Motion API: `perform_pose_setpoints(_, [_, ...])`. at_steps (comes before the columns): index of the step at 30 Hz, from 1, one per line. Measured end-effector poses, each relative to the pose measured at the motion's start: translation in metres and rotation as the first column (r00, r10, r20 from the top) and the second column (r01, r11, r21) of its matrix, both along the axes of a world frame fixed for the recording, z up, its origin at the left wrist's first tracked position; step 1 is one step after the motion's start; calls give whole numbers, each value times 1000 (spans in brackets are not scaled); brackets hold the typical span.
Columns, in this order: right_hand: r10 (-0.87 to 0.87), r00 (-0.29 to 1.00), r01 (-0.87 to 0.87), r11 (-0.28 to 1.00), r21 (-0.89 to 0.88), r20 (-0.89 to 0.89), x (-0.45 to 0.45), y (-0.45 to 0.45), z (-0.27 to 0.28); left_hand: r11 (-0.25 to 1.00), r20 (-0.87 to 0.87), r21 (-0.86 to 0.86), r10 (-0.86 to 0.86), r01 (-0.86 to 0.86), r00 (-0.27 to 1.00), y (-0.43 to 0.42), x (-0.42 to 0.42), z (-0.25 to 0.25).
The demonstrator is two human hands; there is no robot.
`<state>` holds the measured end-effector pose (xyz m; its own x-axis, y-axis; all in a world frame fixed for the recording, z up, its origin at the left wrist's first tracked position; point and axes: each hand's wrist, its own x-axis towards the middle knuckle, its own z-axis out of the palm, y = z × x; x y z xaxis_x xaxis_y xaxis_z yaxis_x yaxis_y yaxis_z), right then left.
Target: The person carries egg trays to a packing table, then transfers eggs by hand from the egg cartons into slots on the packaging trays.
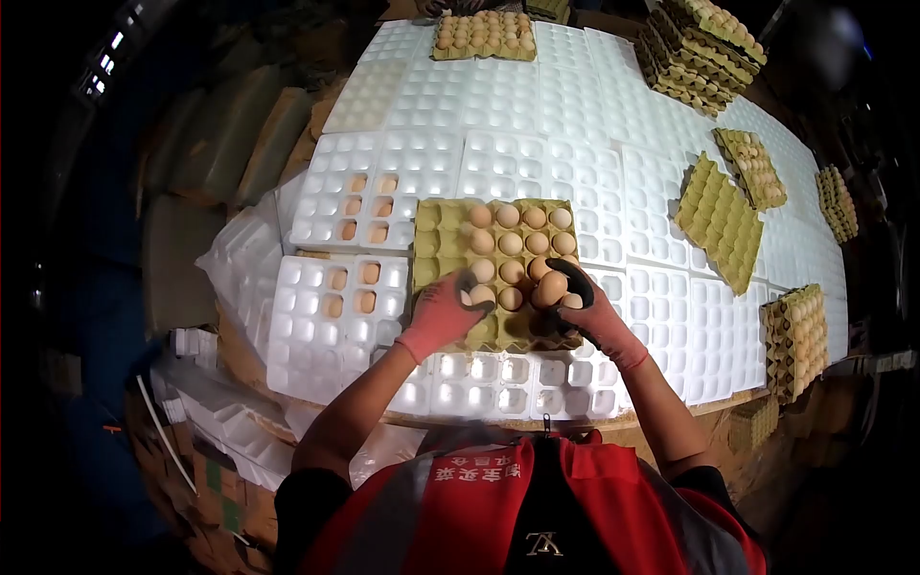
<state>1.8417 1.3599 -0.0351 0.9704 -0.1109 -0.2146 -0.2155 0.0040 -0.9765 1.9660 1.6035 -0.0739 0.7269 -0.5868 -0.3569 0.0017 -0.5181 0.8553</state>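
Note:
A green-yellow pulp egg tray [439,230] lies on white foam trays in front of me, its left columns bare and its right part filled with brown eggs. My left hand [447,311], in a pink glove with dark fingertips, curls around eggs [481,295] low in the middle of the tray. At the tray's right side my right hand [591,314], gloved the same way, closes round eggs [551,287], one raised above the others. The fingers partly hide what each hand grips. To the left, a white foam tray [297,326] holds several eggs [365,301] in its right columns.
White foam trays [498,96] cover the table. A loaded egg tray [484,36] sits at the far edge. Stacked egg trays [700,53] stand far right, with a tilted bare pulp tray [719,222] and another loaded stack [797,340] nearer. Plastic wrap [244,259] hangs at left.

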Motion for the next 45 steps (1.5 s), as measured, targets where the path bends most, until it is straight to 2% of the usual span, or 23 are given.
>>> perform_pose_setpoints(1, [54,995,-43,991,-129,79,5,2,-5,941,-406,-175,200,-291,892,9,5,1])
perform_pose_setpoints(3, [183,983,-124,593,-796,-17,15,30,2,986,111,-143,102,-85,989,9,6,7])
perform_pose_setpoints(5, [313,949,-54,33,-998,-41,30,52,-17,999,591,-13,-29,46,806,-1,8,14])
perform_pose_setpoints(7, [338,939,-67,4,-998,-61,44,58,-30,785,708,619,-558,-2,433,-31,18,1])
perform_pose_setpoints(9, [385,913,-122,-60,-991,-135,48,57,-19,755,754,652,-635,-69,170,-46,26,-26])
perform_pose_setpoints(11, [253,966,-105,227,-968,-45,49,57,9,683,687,727,-723,-77,68,-49,33,-31])
perform_pose_setpoints(12, [225,973,-37,367,-929,51,48,47,19,787,753,617,-594,10,284,-40,40,-29])
perform_pose_setpoints(14, [19,1000,-23,916,-400,-14,67,40,36,985,667,166,-146,46,731,-6,59,-18])
perform_pose_setpoints(15, [-71,975,67,997,-28,-210,79,44,50,991,428,-123,98,-50,898,23,69,-12])
perform_pose_setpoints(16, [31,985,-31,1000,1,-172,99,62,62,862,-142,-380,304,-336,942,64,90,-11])
perform_pose_setpoints(19, [264,964,-265,964,-11,-17,188,161,48,499,-596,-479,419,-722,685,200,145,-31])
perform_pose_setpoints(21, [279,952,-230,925,-303,127,258,227,-12,741,81,-188,666,-645,741,233,174,-28])
perform_pose_setpoints(23, [356,906,-74,668,-740,230,296,279,-29,739,703,209,342,-640,624,254,199,-42])
perform_pose_setpoints(24, [424,886,-106,576,-810,186,313,286,-53,713,768,393,93,-580,634,254,206,-38])
perform_pose_setpoints(26, [448,886,-137,495,-858,117,333,298,-70,652,744,591,-212,-475,634,259,222,-42])
perform_pose_setpoints(30, [515,849,-177,492,-853,121,353,298,-70,846,810,92,244,-525,534,251,241,-48])
perform_pose_setpoints(31, [468,873,-146,524,-839,140,362,298,-67,807,899,205,68,-553,432,243,245,-52])
perform_pose_setpoints(33, [377,911,-86,570,-817,167,385,291,-62,702,741,593,-285,-394,608,231,273,-77])
perform_pose_setpoints(35, [252,926,-6,755,-655,281,415,284,-73,741,833,524,-344,-419,434,229,298,-132])
perform_pose_setpoints(38, [359,894,-37,655,-754,268,434,278,-107,893,719,218,126,-394,684,222,293,-70])
perform_pose_setpoints(40, [412,875,-21,559,-829,256,411,280,-91,806,759,-85,433,-586,486,213,324,-90])
perform_pose_setpoints(42, [415,863,-38,622,-782,288,403,273,-96,755,824,-202,476,-624,309,191,343,-92])
perform_pose_setpoints(45, [403,872,-95,695,-712,277,364,255,-74,892,814,208,70,-401,577,179,348,-110])
